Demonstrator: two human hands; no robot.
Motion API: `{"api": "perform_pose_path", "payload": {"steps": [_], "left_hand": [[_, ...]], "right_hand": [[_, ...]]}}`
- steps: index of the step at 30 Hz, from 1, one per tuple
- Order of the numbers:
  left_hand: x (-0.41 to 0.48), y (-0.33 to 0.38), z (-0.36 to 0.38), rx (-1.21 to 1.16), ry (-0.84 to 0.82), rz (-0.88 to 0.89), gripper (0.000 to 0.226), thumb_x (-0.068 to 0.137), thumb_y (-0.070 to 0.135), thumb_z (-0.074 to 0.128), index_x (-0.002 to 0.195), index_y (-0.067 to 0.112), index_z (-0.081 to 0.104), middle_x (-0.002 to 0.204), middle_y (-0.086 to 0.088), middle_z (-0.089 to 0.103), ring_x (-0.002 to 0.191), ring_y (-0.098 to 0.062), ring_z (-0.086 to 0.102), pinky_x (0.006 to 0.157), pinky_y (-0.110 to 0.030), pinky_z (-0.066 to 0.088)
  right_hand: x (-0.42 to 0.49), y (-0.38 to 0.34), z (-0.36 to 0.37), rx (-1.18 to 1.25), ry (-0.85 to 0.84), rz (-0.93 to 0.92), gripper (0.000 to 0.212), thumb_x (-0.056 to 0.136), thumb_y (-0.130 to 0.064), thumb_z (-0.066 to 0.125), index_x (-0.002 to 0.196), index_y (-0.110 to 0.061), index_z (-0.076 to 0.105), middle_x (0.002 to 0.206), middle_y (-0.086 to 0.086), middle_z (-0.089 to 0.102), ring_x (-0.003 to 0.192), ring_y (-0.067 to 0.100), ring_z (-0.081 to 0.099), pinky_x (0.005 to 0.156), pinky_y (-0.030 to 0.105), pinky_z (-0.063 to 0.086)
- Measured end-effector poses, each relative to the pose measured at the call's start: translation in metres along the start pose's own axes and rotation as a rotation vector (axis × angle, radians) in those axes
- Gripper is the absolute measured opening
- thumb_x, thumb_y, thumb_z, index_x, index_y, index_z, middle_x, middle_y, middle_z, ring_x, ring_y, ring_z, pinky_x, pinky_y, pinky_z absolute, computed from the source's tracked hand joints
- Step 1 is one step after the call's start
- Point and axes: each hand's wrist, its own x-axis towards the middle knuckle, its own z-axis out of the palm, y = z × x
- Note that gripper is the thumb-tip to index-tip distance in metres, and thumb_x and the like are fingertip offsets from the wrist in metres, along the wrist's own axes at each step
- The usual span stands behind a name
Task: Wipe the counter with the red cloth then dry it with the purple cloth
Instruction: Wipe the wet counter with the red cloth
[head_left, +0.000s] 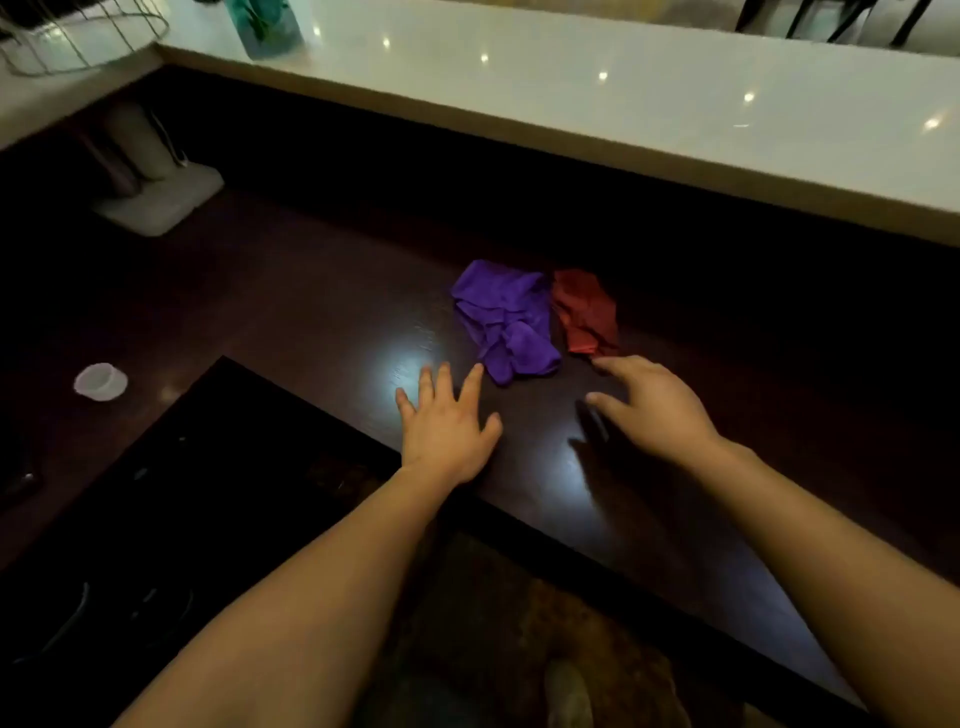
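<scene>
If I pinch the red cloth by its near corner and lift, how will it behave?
The red cloth lies crumpled in soft folds, so it will probably hang limp and unfold. It looks thin, likely light. Its left edge sits against the purple cloth, so dragging sideways might tug that along.

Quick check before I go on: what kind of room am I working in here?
Most likely a home kitchen. A dark wooden counter runs beneath a raised pale ledge, a black glass cooktop is set into the counter, and a wire rack sits at the far left.

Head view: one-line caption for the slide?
Both open hands, left hand and right hand, reach toward crumpled purple cloth and red cloth on dark counter.
</scene>
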Motion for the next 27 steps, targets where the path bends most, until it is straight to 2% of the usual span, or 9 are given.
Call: {"api": "perform_pose_path", "payload": {"steps": [6,9,11,13,15,19,23,27], "left_hand": [[0.026,0.005,0.037,-0.034,0.019,-0.115,0.071,0.091,0.065,0.023,0.154,0.034,0.010,0.164,-0.014,0.002,0.149,-0.035,-0.011,0.111,-0.067,-0.011],[0.031,0.004,0.048,0.011,0.096,-0.128,0.074,0.088,0.068,0.017,0.154,0.034,0.013,0.164,-0.013,0.004,0.149,-0.034,-0.010,0.112,-0.065,-0.012],[0.033,0.003,0.051,0.033,0.110,-0.127,0.074,0.088,0.068,0.017,0.153,0.034,0.015,0.164,-0.013,0.007,0.149,-0.034,-0.007,0.112,-0.066,-0.009],[0.032,0.003,0.052,0.053,0.129,-0.118,0.073,0.089,0.067,0.019,0.153,0.032,0.017,0.163,-0.015,0.011,0.149,-0.036,-0.004,0.112,-0.066,-0.006],[0.031,0.004,0.051,0.068,0.145,-0.105,0.072,0.089,0.065,0.022,0.152,0.030,0.021,0.162,-0.016,0.015,0.149,-0.038,0.000,0.112,-0.068,-0.001],[0.029,0.004,0.049,0.065,0.147,-0.083,0.070,0.089,0.063,0.026,0.151,0.029,0.025,0.161,-0.017,0.019,0.148,-0.039,0.004,0.113,-0.068,0.002],[0.028,0.004,0.047,0.059,0.143,-0.065,0.070,0.088,0.062,0.026,0.150,0.031,0.026,0.161,-0.015,0.019,0.149,-0.037,0.005,0.114,-0.067,0.002],[0.026,0.004,0.046,0.058,0.139,-0.059,0.071,0.087,0.063,0.025,0.150,0.030,0.026,0.160,-0.016,0.020,0.149,-0.037,0.005,0.114,-0.068,0.002]], "right_hand": [[0.066,0.009,0.006,0.071,0.122,0.002,0.056,0.087,-0.027,0.068,0.138,-0.015,0.050,0.141,0.010,0.051,0.127,0.033,0.048,0.108,0.038,0.038],[0.098,0.015,0.015,0.036,0.141,-0.004,0.066,0.087,-0.028,0.068,0.146,-0.019,0.040,0.154,0.007,0.037,0.138,0.032,0.035,0.115,0.037,0.027],[0.116,0.019,0.024,-0.035,0.087,-0.009,0.072,0.087,-0.032,0.067,0.149,-0.023,0.032,0.159,0.005,0.028,0.142,0.032,0.027,0.118,0.040,0.024],[0.124,0.024,0.034,-0.107,0.025,0.000,0.073,0.087,-0.036,0.066,0.150,-0.027,0.030,0.160,0.004,0.024,0.143,0.031,0.024,0.116,0.044,0.028],[0.126,0.029,0.038,-0.147,0.031,0.001,0.068,0.086,-0.038,0.066,0.147,-0.027,0.036,0.158,0.004,0.030,0.139,0.032,0.027,0.112,0.045,0.034],[0.124,0.034,0.037,-0.120,0.100,-0.024,0.058,0.081,-0.031,0.071,0.135,-0.023,0.053,0.147,0.007,0.047,0.123,0.035,0.039,0.106,0.036,0.036],[0.112,0.037,0.019,-0.062,0.082,0.009,0.043,0.074,-0.026,0.072,0.116,-0.025,0.066,0.124,0.005,0.062,0.108,0.033,0.053,0.095,0.035,0.044],[0.093,0.061,-0.016,0.216,0.229,0.255,0.024,0.072,-0.024,0.073,0.096,-0.028,0.073,0.088,0.002,0.073,0.083,0.021,0.066,0.071,0.027,0.047]]}}
